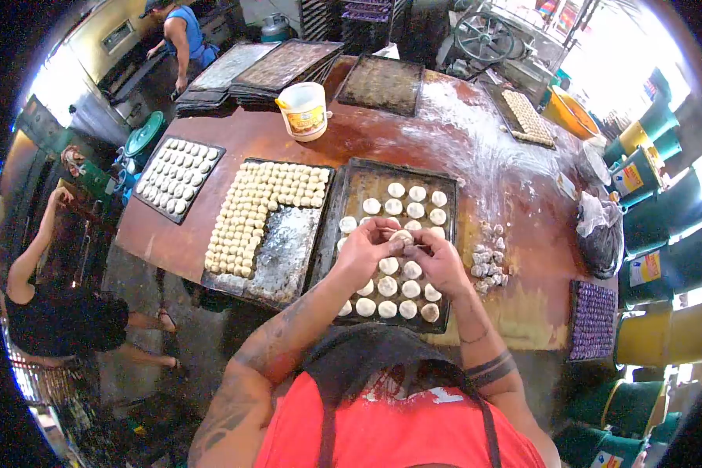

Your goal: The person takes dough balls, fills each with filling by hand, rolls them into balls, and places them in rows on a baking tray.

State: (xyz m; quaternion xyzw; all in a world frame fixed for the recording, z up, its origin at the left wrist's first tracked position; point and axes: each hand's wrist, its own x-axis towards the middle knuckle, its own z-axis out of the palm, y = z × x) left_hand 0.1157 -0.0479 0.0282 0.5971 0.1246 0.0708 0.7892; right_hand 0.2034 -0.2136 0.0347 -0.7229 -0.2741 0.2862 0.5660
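Observation:
Both my hands meet over a dark tray (454, 203) that bears rows of flat round dough pieces (388, 265). Between my fingertips is one pale dough piece (402, 236). My left hand (366, 251) pinches it from the left, and my right hand (438, 261) holds its right side with bent fingers. Left of this tray stands another tray (285, 246), partly covered with close-packed small dough balls (246, 203). To the right of my right hand, a small cluster of floury lumps (489, 257) lies on the table.
A white bucket (304, 117) stands behind the trays. A tray of round dough (179, 178) is at the left, a purple-filled tray (593, 320) at the right. Stacked trays (285, 66) line the back. One person (186, 39) stands back left, another (62, 320) at the left.

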